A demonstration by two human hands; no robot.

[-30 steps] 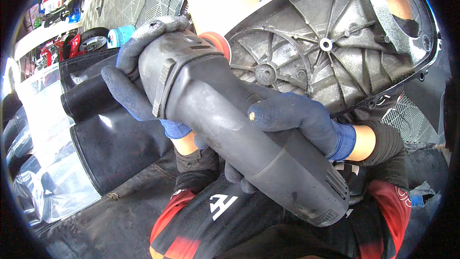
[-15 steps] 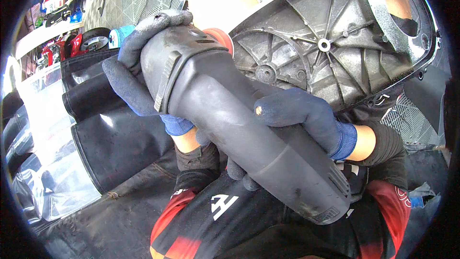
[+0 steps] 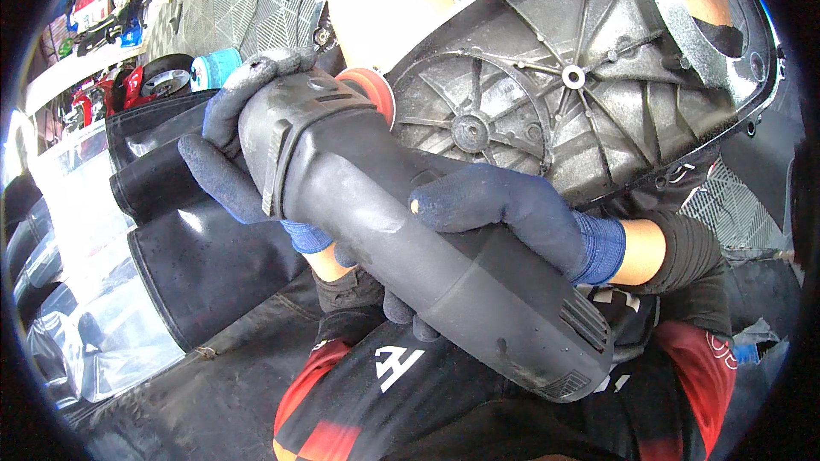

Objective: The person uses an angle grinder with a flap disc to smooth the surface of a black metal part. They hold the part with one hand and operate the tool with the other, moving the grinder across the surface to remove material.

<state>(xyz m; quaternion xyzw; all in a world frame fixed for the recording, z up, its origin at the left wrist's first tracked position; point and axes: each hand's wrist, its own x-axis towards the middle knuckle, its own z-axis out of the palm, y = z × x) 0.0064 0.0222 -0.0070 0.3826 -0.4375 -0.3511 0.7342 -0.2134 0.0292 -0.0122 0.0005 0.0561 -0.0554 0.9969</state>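
A black power polisher (image 3: 384, 239) slants across my lap, its head at the upper left and its vented end at the lower right. My left hand (image 3: 231, 137), in a dark blue glove, is wrapped around the head. The gloved right hand (image 3: 504, 205) grips the middle of the body, thumb on top and fingertips showing beneath. A red-orange round pad (image 3: 373, 94) sticks out from the head, close to the edge of a cast metal cover (image 3: 615, 119). This cover has radiating ribs and a large round opening at the upper right. Whether the pad touches it, I cannot tell.
My bare knee (image 3: 384, 0) shows behind the cover. To the left lies a black cloth with pockets and clear plastic (image 3: 205, 256). Beyond it are a blue can (image 3: 215, 68) and a red vehicle with a black wheel (image 3: 137, 85). Patterned floor tiles (image 3: 248, 0) extend behind.
Both hands and the polisher have shifted a little to the left, with the head slightly lower. The metal cover has barely moved.
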